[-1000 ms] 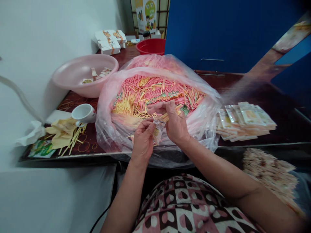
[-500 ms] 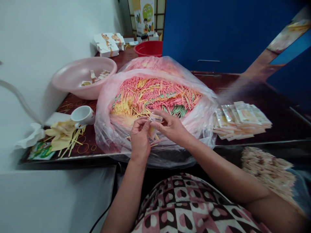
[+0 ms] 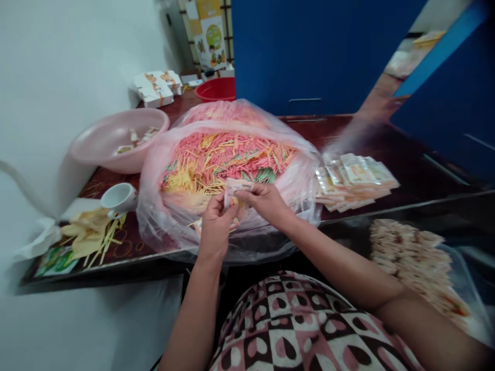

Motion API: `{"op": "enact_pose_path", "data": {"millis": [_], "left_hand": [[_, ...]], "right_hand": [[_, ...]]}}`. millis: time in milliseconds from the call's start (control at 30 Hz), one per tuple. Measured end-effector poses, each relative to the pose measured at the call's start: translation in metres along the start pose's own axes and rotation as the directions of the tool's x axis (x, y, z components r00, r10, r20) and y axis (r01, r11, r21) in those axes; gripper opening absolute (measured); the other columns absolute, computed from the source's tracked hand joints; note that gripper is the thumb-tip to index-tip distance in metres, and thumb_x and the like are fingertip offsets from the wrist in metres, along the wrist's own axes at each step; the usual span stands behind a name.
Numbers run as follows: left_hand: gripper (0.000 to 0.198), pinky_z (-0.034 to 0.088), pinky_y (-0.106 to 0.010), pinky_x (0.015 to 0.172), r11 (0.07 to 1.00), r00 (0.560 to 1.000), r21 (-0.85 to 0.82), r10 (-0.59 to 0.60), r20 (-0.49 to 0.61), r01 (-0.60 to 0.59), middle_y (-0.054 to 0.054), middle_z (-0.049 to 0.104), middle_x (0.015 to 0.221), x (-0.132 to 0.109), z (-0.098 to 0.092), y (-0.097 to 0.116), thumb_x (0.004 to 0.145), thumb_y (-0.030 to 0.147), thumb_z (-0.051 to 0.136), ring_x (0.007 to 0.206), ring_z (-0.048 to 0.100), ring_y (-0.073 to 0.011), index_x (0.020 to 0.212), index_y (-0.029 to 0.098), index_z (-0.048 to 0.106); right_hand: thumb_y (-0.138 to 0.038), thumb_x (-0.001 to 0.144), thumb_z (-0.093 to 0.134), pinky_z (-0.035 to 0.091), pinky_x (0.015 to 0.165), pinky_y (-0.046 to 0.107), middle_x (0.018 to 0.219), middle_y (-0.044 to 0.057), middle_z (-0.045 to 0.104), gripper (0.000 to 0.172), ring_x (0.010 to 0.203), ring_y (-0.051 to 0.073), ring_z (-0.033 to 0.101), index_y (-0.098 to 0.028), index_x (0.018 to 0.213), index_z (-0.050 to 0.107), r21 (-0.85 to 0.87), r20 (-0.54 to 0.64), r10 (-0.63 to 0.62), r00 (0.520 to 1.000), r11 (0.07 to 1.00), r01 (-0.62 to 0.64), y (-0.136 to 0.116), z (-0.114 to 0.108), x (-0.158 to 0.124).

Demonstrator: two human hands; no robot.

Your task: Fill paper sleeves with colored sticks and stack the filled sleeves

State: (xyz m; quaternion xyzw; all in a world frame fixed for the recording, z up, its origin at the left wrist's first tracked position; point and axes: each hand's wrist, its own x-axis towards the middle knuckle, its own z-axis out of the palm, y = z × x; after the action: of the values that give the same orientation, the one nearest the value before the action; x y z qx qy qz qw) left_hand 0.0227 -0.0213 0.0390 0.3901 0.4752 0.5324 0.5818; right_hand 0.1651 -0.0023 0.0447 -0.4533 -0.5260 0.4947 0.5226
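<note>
Here, hands [image 3: 263,203] on crinkled plastic sachet [image 3: 236,189]

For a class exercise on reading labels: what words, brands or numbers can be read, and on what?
Nothing can be read: print on the packet between the left hand and right hand and on the stacked packets is too blurred; on the poster it is too small.

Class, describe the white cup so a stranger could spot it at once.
Start at the large clear bag of pink and yellow sticks on the dark table. Left of it, just below the pink basin, sits the white cup, the only cup in view.
</note>
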Motion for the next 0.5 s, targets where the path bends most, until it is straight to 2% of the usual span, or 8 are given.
{"op": "enact_pose_path", "data": {"millis": [67,133,233,300,400,500], "left_hand": [[0.042,0.053,-0.021,0.063,0.997,0.997,0.024,0.072,-0.013,-0.071,0.001,0.073,0.087,0.002,0.002,-0.004,0.063,0.032,0.091,0.071,0.064,-0.0115,0.097,0.02,0.068],[0.042,0.053,-0.022,0.069,0.988,0.988,0.037,0.151,-0.043,-0.15,0.001,0.074,0.088,0.003,0.005,-0.007,0.063,0.032,0.091,0.074,0.065,-0.0118,0.096,0.019,0.068],[0.045,0.053,-0.022,0.07,0.982,0.984,0.061,0.177,-0.011,-0.176,0.001,0.075,0.09,0.002,0.012,-0.008,0.063,0.033,0.092,0.076,0.067,-0.0125,0.099,0.02,0.068],[0.049,0.053,-0.022,0.068,0.985,0.987,0.068,0.158,0.031,-0.16,0.001,0.075,0.091,-0.001,0.017,-0.005,0.065,0.035,0.091,0.075,0.068,-0.0127,0.106,0.021,0.069],[0.049,0.055,-0.023,0.068,0.983,0.987,0.095,0.151,0.061,-0.157,0.0,0.076,0.091,-0.007,0.021,0.001,0.07,0.036,0.086,0.075,0.069,-0.0131,0.113,0.022,0.068],[0.04,0.055,-0.024,0.068,0.977,0.982,0.109,0.177,0.057,-0.183,0.0,0.076,0.09,-0.01,0.023,0.005,0.072,0.035,0.084,0.075,0.07,-0.0131,0.107,0.021,0.07]], "right_hand": [[-0.057,0.078,0.074,0.041,0.064,0.026,0.068,-0.002,0.058,0.041,0.068,0.012,0.05,-0.019,0.065,0.065,-0.071,-0.019,-0.075,0.997,0.995,0.074,-0.002,0.0,-0.002],[-0.058,0.078,0.073,0.039,0.064,0.025,0.066,-0.003,0.054,0.045,0.068,0.012,0.048,-0.02,0.061,0.058,-0.104,-0.013,-0.094,0.995,0.99,0.093,-0.002,-0.001,-0.004],[-0.06,0.079,0.075,0.038,0.06,0.024,0.063,-0.005,0.05,0.047,0.064,0.011,0.045,-0.02,0.063,0.056,-0.068,-0.001,-0.041,0.999,0.997,0.041,-0.001,-0.009,-0.009],[-0.058,0.079,0.074,0.04,0.06,0.023,0.064,-0.005,0.053,0.043,0.065,0.011,0.047,-0.019,0.068,0.06,-0.028,-0.028,-0.027,0.999,0.999,0.027,-0.003,-0.023,-0.016],[-0.052,0.08,0.074,0.044,0.064,0.024,0.071,-0.003,0.06,0.034,0.069,0.012,0.051,-0.019,0.075,0.065,-0.049,-0.115,-0.06,0.992,0.997,0.054,-0.014,-0.062,-0.029],[-0.048,0.079,0.074,0.043,0.063,0.025,0.07,-0.003,0.061,0.029,0.068,0.012,0.051,-0.02,0.075,0.067,-0.207,-0.244,-0.137,0.96,0.974,0.086,-0.037,-0.121,-0.037]]}}
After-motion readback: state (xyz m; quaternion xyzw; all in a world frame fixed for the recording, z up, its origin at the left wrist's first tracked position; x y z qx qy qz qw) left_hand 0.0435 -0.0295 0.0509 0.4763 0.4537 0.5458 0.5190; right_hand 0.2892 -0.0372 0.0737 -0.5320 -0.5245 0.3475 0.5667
